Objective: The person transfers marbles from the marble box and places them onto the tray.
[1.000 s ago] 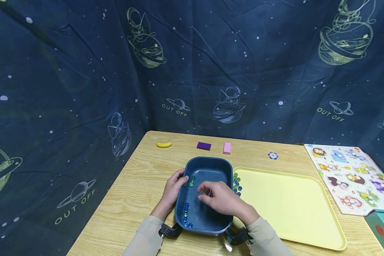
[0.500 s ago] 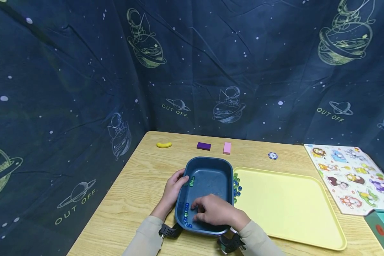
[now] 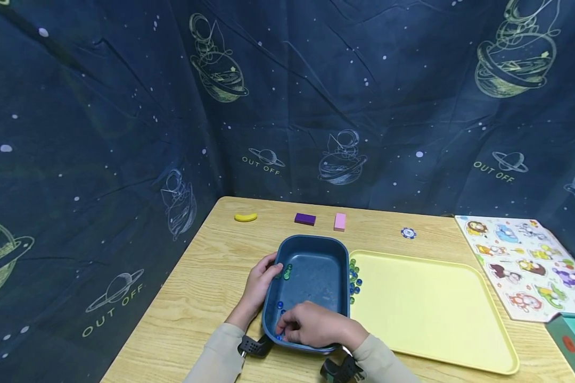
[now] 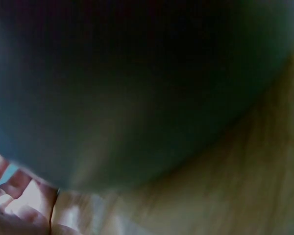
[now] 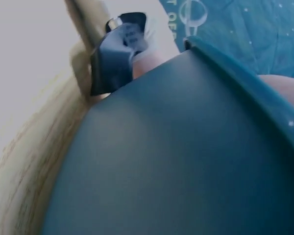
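A deep dark-blue plastic bin [image 3: 311, 266] stands in front of the person. At its left wall the left hand [image 3: 261, 282] grips the rim, thumb on top and fingers outside. Inside, the right hand [image 3: 309, 324] reaches down to the front left corner with bent fingers, right at several glass marbles [image 3: 280, 305]. Its fingers cover part of that row, and I cannot tell whether they pinch one. A few green marbles [image 3: 287, 272] lie farther back along the left wall. The bin's outer wall [image 5: 152, 161] fills much of the right wrist view; the left wrist view is dark and blurred.
A yellow tray [image 3: 426, 308] lies right of the bin, with several green and blue marbles [image 3: 356, 282] at its left edge. Behind are a toy banana [image 3: 245, 217], purple block [image 3: 305, 219], pink block [image 3: 339, 222] and poker chip [image 3: 408, 233]. An animal puzzle board [image 3: 529, 266] lies right.
The right hand has moved from the middle of the bin toward its front left corner and down to the marbles, some of which are now covered or shifted. The left hand stays put.
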{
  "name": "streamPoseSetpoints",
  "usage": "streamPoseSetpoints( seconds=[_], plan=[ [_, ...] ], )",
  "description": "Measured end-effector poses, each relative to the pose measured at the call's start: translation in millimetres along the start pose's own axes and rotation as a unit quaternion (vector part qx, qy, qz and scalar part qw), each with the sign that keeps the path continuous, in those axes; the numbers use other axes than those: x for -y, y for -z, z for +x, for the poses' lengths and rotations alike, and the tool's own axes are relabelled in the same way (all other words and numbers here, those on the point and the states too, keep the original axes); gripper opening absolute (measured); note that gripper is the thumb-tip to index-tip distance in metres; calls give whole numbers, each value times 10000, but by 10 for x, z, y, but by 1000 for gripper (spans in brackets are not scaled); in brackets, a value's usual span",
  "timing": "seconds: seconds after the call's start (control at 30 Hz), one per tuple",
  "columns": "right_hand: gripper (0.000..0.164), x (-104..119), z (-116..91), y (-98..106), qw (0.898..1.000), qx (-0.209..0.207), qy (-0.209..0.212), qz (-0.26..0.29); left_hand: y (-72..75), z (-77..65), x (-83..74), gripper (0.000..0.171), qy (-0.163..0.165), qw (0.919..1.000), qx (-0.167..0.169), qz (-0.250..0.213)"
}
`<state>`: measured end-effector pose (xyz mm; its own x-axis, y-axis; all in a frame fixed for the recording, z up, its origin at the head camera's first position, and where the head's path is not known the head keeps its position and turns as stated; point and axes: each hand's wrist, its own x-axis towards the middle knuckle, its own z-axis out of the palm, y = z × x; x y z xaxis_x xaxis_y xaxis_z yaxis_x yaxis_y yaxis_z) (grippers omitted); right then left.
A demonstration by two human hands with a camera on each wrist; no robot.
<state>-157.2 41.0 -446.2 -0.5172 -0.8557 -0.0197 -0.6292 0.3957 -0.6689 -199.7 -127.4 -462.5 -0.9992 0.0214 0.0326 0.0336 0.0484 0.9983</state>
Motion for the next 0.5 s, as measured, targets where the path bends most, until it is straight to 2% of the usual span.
streamPoseSetpoints(
  seconds=[0.3,0.43,0.5],
  plan=[
    [9,-10,1,29,9948,273,109,975,5,-2,0,37,32,10000,-21,-23],
    [9,11,-11,57,9942,244,162,1035,7,0,1,37,53,10000,-16,-28],
    [10,23,-21,83,9966,124,204,792,8,-1,-3,37,57,10000,-9,-26]
  ],
)
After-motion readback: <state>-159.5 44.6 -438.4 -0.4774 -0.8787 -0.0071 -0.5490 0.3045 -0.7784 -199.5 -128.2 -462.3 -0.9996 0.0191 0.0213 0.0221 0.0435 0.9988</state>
